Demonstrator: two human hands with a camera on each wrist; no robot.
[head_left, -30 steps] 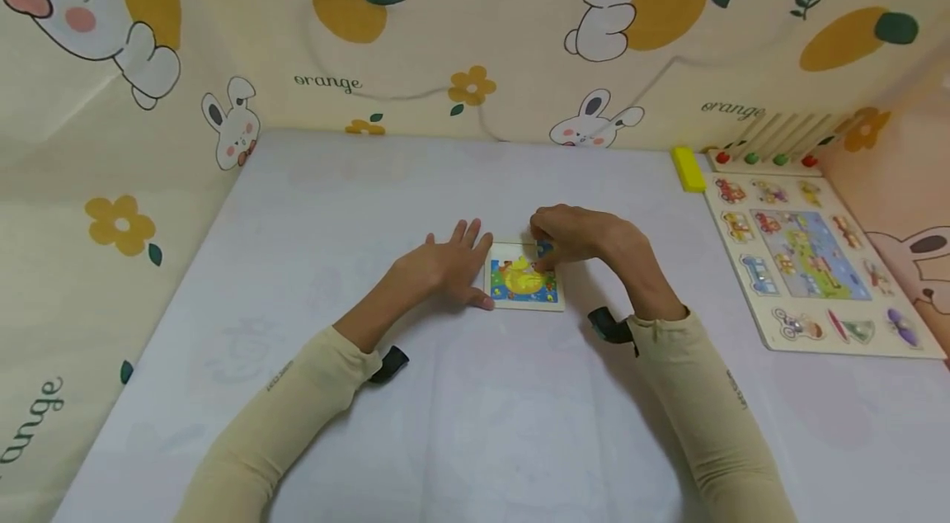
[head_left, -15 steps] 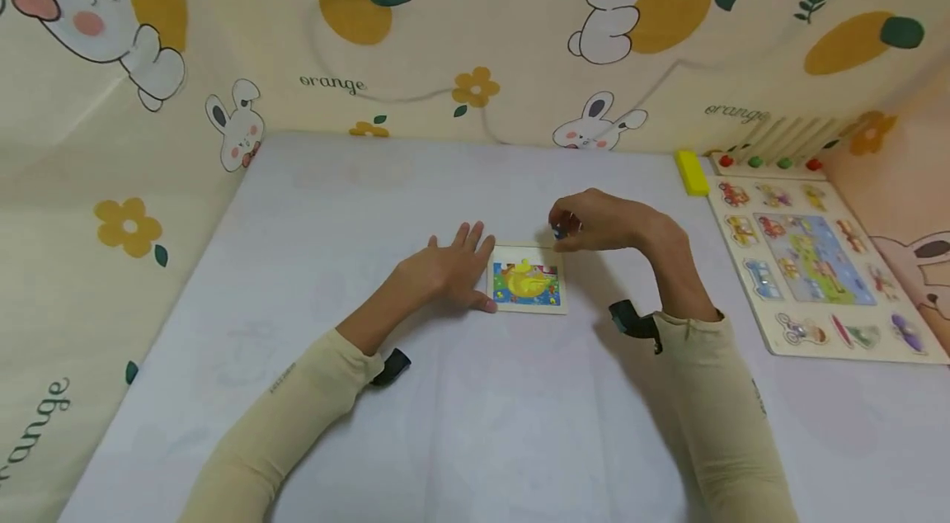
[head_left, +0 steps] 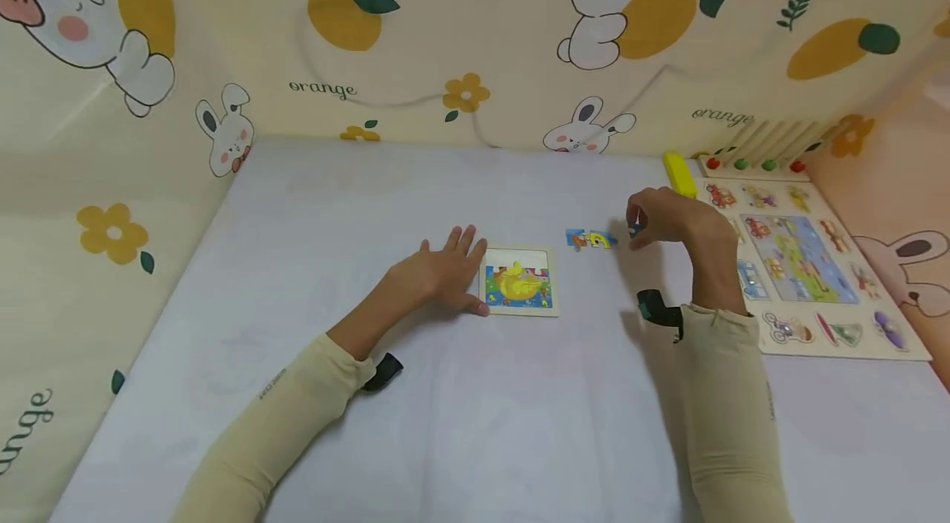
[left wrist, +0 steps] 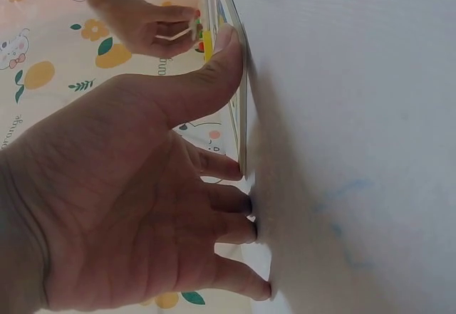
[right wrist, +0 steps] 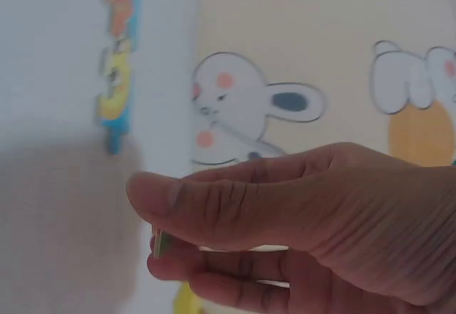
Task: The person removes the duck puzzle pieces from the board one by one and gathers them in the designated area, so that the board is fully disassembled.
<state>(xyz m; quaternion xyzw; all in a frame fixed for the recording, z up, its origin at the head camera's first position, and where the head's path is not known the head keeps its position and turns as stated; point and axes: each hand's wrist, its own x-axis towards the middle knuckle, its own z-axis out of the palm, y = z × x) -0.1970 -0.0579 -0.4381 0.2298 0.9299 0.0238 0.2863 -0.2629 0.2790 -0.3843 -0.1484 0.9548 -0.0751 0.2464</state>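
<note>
Clearly, I saw from my distant place that the right hand (head_left: 670, 214) had gone farther toward the right edge of the tabletop (head_left: 475, 424) than half a second before, and a strip of puzzle pieces (head_left: 591, 239) now showed, lying flat beyond the far right corner of the tray (head_left: 553, 284). This hand hung above the tabletop with bent wrist, pinching a small puzzle piece (right wrist: 162, 243) between thumb and fingers. The left hand (head_left: 439, 271) stayed by the tray's left edge, its fingers extended and spread, its thumb touching the rim near the closer left corner. The tray, around the middle of the tabletop, contained a yellow duck picture; white bottom showed along its far side. Near the tabletop's right edge, a board (head_left: 853, 313) carried many picture pieces.
</note>
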